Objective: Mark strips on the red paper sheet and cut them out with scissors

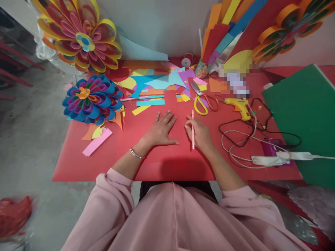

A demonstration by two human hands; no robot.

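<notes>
My left hand point(164, 129) lies flat, fingers spread, on a red surface; a red paper piece point(171, 98) sticks out just beyond its fingertips. My right hand point(200, 134) is closed around a slim pink pen point(193, 134), which stands almost in line with my view. The surface below the pen is red too, so I cannot tell paper from tabletop there. Beyond my right hand lie scissors point(201, 101) with one yellow and one orange-red handle. A turquoise strip point(150, 103) and a yellow strip point(141, 109) rest past my left hand.
Blue-purple point(91, 99) and yellow-red point(85, 42) paper flowers stand at left. Pink strips point(97, 142) lie near them. A yellow glue gun point(242, 106), looped cables and a white power strip point(269, 159) occupy the right, beside a green board point(303, 122). Coloured scraps point(162, 80) cover the back.
</notes>
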